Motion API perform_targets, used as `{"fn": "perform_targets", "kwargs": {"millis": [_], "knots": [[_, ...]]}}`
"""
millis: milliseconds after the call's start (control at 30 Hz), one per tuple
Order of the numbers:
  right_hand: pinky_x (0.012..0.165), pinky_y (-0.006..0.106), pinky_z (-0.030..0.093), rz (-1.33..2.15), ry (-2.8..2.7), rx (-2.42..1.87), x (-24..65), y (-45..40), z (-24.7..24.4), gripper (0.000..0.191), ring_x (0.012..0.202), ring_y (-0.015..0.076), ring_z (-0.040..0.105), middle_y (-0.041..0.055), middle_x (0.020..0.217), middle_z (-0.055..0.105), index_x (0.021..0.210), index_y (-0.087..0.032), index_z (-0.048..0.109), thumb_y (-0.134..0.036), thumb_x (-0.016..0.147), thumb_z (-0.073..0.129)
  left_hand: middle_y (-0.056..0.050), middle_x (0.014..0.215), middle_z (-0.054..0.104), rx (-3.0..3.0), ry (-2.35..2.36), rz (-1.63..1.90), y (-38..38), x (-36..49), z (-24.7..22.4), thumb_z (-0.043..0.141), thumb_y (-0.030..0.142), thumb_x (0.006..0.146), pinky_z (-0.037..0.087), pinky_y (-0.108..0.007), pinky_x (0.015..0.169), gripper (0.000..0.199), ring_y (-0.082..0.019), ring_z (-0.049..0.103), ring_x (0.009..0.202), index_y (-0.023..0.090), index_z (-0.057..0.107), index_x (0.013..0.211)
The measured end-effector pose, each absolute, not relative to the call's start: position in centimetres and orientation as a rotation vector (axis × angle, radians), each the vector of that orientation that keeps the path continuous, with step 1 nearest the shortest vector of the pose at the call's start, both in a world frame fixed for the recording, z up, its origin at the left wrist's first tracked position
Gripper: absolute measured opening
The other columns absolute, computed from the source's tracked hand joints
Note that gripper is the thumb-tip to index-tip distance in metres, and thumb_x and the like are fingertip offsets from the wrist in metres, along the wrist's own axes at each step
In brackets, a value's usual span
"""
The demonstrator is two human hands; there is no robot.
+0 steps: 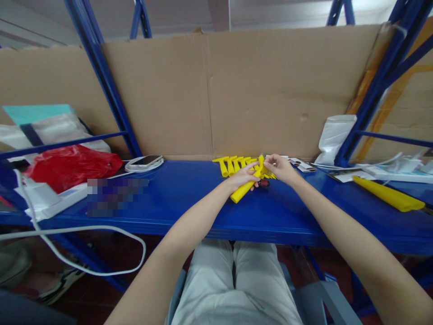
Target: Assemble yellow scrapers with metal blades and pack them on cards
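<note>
Closed around a smooth yellow plastic T-shaped tool with a thick round handle (241,192), the left hand's grip (244,177) cradles it above the blue metal surface (189,198). Pinched fingertips of the right hand (277,167) meet the tool's upper end. Both forearms reach forward and converge there, the left palm turned partly up. Behind and left of the tool stands a row of similar yellow plastic pieces (231,166); beneath its upper end lies a small dark-red object (263,183).

no readable text, labels or numbers
</note>
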State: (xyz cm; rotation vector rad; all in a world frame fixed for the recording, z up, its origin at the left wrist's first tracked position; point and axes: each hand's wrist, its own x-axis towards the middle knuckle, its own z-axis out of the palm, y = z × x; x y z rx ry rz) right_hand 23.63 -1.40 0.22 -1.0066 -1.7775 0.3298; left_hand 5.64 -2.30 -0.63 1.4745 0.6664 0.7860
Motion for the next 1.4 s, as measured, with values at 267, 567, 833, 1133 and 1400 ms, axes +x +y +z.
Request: {"fn": "perform_targets", "kwargs": {"millis": [267,567,833,1133,1400], "knots": [[0.072,0.037,0.049,0.348,-1.689,-1.010,23.8,-0.9,-0.1,0.034,0.072,0.0169,0.056,0.0030,0.076,0.059,0.073,-0.022,0.048,-0.049,0.066,0.065,0.001,0.082,0.058,1.506,0.649,0.816,-2.4,5.5,-0.4,0.055,-0.005,0.072,0.042,-0.018,0.042,0.080,-0.006,0.055,0.045,0.025,0.031,0.142],[0.084,0.042,0.048,0.233,-1.704,-1.079,25.0,0.0,-0.9,0.045,0.096,0.0232,0.057,0.0089,0.100,0.062,0.094,-0.021,0.054,-0.057,0.068,0.063,0.002,0.075,0.060,1.485,0.613,0.792,-3.0,5.3,0.1,0.055,-0.004,0.071,0.041,-0.018,0.041,0.081,-0.008,0.056,0.045,0.024,0.029,0.143],[0.088,0.046,0.045,-0.036,-1.801,-1.157,24.9,0.2,-1.0,0.043,0.102,0.0274,0.057,0.0157,0.107,0.062,0.100,-0.018,0.056,-0.054,0.079,0.051,0.001,0.072,0.060,1.371,0.595,0.854,-3.1,5.8,0.2,0.055,-0.001,0.073,0.042,-0.020,0.042,0.079,-0.009,0.056,0.044,0.022,0.029,0.143],[0.065,0.032,0.047,0.098,-2.230,-1.178,23.9,-1.9,-0.3,0.024,0.069,0.0185,0.060,0.0055,0.075,0.066,0.077,-0.020,0.062,-0.042,0.080,0.053,-0.009,0.105,0.063,1.049,0.881,1.160,-1.7,5.3,0.7,0.048,-0.003,0.074,0.041,-0.016,0.040,0.070,-0.005,0.054,0.046,0.024,0.034,0.137],[0.052,0.027,0.041,0.389,-2.398,-1.289,23.7,-2.5,-0.5,0.026,0.058,0.0159,0.055,0.0016,0.067,0.064,0.078,-0.021,0.067,-0.044,0.066,0.068,-0.012,0.118,0.058,0.994,0.963,1.189,-0.8,5.0,0.1,0.049,-0.003,0.071,0.044,-0.018,0.043,0.073,-0.009,0.061,0.056,0.026,0.035,0.137]]}}
